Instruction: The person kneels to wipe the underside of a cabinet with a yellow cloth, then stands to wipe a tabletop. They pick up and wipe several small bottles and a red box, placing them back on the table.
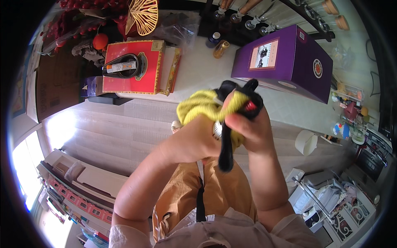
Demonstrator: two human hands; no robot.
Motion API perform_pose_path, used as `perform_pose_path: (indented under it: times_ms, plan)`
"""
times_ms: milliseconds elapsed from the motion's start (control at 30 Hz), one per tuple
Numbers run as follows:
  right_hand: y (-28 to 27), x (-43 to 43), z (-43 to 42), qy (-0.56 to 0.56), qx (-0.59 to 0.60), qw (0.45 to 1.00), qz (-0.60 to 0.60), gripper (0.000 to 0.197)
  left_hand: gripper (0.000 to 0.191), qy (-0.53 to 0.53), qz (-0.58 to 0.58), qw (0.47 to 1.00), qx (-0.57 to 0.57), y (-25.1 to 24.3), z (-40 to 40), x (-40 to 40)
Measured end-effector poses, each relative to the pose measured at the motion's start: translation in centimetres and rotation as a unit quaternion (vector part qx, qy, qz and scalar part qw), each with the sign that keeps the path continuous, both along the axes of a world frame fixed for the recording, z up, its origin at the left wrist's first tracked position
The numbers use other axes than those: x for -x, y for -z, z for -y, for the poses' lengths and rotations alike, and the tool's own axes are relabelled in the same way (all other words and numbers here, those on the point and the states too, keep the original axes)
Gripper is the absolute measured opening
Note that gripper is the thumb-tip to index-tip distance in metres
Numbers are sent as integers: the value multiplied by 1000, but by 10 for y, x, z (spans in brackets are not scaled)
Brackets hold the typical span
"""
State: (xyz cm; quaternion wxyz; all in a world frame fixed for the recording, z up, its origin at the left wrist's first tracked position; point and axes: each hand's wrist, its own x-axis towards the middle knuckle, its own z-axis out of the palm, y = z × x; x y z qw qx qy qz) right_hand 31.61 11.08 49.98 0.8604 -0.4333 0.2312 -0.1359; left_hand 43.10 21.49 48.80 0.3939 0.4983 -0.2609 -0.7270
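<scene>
Both my hands are raised in front of me, holding a soft knitted thing (198, 105), yellow with black parts and a bit of red, perhaps a plush toy. My left hand (198, 136) grips its yellow body from the left side. With thumb and fingers, my right hand (251, 127) pinches the yellow and black end with the red spot. A black fuzzy strip (226, 152) hangs down between the hands. A round white ridged piece (217, 130) shows between them. Blur and the fingers hide the thing's full shape.
Beyond my hands runs a pale countertop (198, 68) with a red box (133, 83), a purple box (279, 59) and small bottles (221, 49). A white bin (306, 142) stands on the floor at right. A cardboard box (59, 86) is at far left.
</scene>
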Motion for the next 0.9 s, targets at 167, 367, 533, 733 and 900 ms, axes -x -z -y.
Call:
perform_pose_path:
  times_ms: [167, 367, 533, 733, 900]
  plan:
    - [6, -11, -28, 252, 64, 960, -105, 23, 27, -85, 489, 868, -15, -7, 10, 26]
    - [3, 10, -7, 26, -25, 998, 58, 39, 29, -47, -151, 987, 22, -2, -6, 1]
    - [-3, 14, -10, 90, -8, 996, 11, 32, 26, -55, -183, 982, 5, -14, -3, -5]
    - [-14, 6, -29, 183, 161, 962, -124, 28, 36, -141, 306, 941, 15, -16, 8, 12]
    - [-12, 13, -41, 131, 183, 969, -105, 36, 41, -195, 543, 816, 46, -9, 8, 27]
